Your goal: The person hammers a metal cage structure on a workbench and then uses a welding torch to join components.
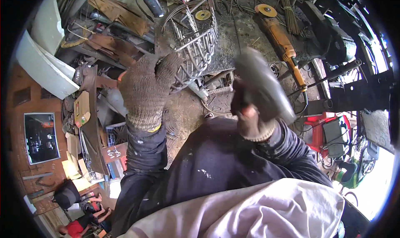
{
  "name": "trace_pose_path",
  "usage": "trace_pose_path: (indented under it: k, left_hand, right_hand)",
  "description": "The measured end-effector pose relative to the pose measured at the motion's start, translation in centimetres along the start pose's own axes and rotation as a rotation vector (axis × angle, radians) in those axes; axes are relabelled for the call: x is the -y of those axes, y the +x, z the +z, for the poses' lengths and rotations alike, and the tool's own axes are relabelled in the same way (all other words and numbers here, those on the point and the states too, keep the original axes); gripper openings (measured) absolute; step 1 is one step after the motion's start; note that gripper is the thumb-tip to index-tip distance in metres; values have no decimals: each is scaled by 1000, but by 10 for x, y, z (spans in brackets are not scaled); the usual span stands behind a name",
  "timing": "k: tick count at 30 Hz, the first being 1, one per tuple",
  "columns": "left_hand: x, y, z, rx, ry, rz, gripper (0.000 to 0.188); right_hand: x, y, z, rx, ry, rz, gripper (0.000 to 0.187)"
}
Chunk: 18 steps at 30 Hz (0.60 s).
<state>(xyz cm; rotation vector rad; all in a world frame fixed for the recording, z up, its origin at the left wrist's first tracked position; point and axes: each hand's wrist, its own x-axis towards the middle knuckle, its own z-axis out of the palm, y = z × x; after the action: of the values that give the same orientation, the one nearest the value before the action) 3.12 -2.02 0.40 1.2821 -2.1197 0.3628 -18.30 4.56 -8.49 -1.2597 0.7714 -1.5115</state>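
Metal-rod basket (pixel 199 56) just beside left hand (pixel 146 85), grip unclear, with blurred grey object (pixel 261 79) grasped in right hand (pixel 256 123)

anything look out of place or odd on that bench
Yes, the orange grinder on the right of the bench: its handle end appears to jut past the near edge instead of lying fully on top.

My round fisheye view fades to black at its rim, and straight edges bow near the sides. White glare pours in from the right, bleaching the lower-right edge with a bluish fringe. The workbench (pixel 227 50) is moderately lit. Motion blur smears the grey object (pixel 264 81) in the right hand (pixel 254 127); the left hand (pixel 146 88) looks sharper.
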Motion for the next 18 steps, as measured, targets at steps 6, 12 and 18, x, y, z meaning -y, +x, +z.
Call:
trace_pose_path:
  k: [6, 12, 18]
  left_hand:
    - [-3, -4, 0, 50, -12, -133, 32]
    - [18, 2, 1, 12, -134, -173, 32]
    - [12, -1, -2, 128, -259, -281, 32]
  right_hand:
    - [6, 17, 4, 75, -986, 229, 41]
    - [1, 6, -1, 38, -700, 87, 44]
    - [-4, 9, -3, 57, -695, 19, 48]
